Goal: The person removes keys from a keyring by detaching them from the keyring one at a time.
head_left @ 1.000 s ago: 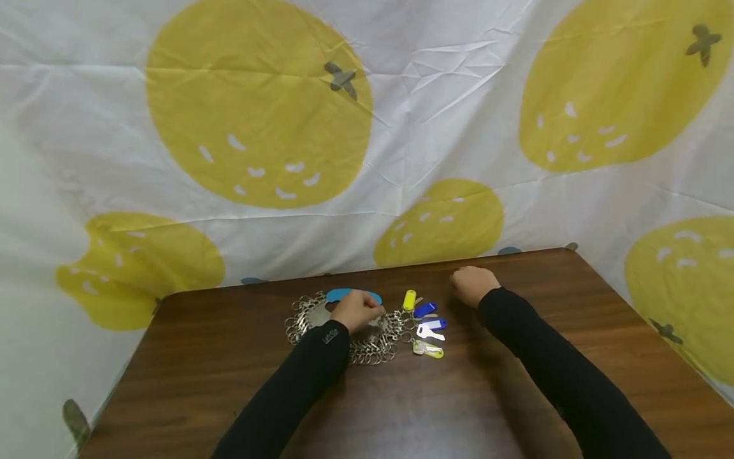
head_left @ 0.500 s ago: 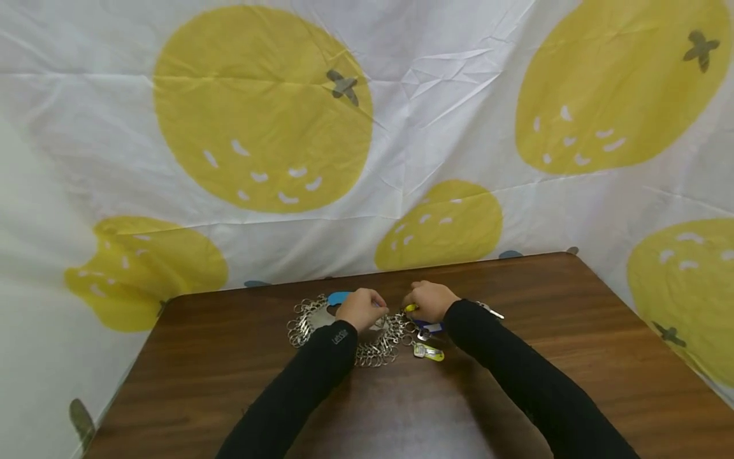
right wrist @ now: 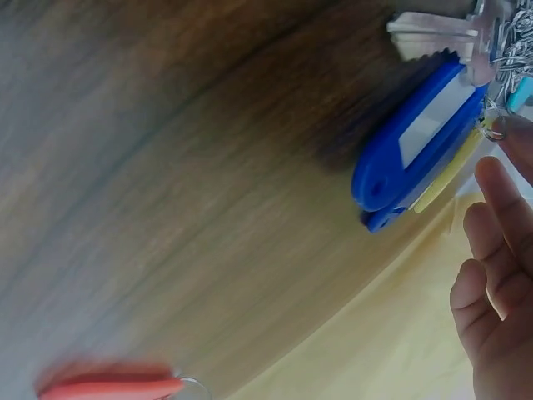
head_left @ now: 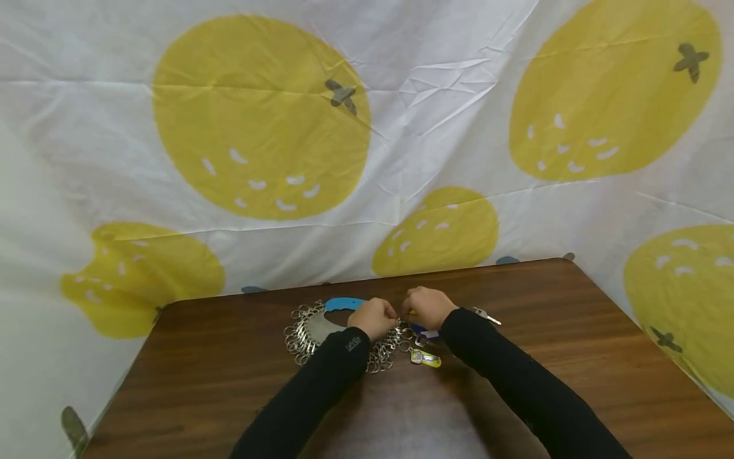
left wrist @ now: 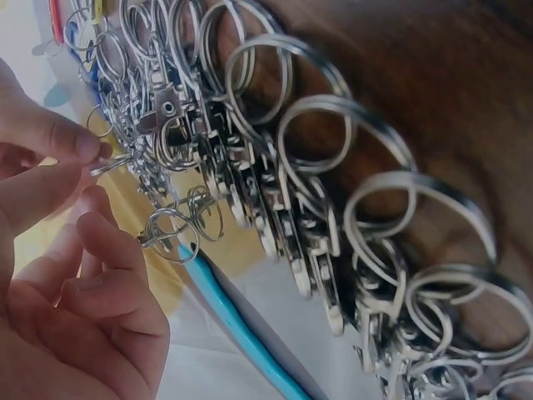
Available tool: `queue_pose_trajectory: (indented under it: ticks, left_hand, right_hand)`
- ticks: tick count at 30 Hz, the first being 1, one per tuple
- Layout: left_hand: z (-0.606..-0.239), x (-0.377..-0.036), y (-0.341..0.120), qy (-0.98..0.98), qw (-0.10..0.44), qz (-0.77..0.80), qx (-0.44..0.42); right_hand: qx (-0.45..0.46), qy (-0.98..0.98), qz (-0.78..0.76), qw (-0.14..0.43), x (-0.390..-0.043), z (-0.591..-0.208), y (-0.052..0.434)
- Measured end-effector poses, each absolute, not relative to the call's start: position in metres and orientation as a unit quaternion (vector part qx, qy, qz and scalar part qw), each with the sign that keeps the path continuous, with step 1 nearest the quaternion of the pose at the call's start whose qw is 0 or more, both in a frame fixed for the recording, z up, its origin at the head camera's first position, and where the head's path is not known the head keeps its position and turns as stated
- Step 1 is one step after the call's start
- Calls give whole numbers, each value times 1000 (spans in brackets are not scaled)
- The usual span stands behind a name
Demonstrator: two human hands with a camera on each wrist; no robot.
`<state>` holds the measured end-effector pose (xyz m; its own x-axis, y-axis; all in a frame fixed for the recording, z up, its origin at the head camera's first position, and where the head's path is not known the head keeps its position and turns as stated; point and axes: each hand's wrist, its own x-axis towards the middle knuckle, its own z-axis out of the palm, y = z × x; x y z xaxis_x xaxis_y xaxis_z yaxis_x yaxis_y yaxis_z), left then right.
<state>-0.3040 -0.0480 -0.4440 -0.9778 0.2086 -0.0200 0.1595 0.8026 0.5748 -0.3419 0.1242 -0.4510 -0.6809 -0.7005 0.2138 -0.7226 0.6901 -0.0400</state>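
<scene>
My left hand (head_left: 374,317) is over the right side of a key organizer with a blue handle (head_left: 345,304) and a metal plate (head_left: 322,327). Its thumb and index finger pinch a small metal clip (left wrist: 110,166) there. Snap clips with split rings (left wrist: 287,133) crowd the plate's edge. Just to the right, my right hand (head_left: 429,307) pinches a small ring (right wrist: 490,129) beside a yellow key tag (right wrist: 454,171). Blue key tags (right wrist: 408,142) with white labels and a silver key (right wrist: 433,36) hang close to those fingers.
A yellow-green key tag with a key (head_left: 425,358) lies in front of the right hand. Another key (head_left: 487,316) shows beyond the right sleeve, and a red tag (right wrist: 108,387) lies apart. A fruit-patterned cloth (head_left: 264,115) hangs behind the wooden table (head_left: 189,382).
My right hand has come left from the table's right side to the yellow tag beside my left hand. My left hand has shifted slightly right. The key beyond the right sleeve has come into view.
</scene>
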Motion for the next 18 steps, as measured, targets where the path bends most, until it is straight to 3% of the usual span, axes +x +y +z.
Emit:
queue_pose_trajectory:
  ticks: [5, 18]
  left_hand:
    - [-445, -301, -49, 953, 35, 289, 84]
    - [-446, -298, -53, 945, 13, 318, 69]
  right_hand:
    - [396, -910, 82, 87, -342, -450, 117]
    - [374, -911, 174, 2, -341, -442, 117]
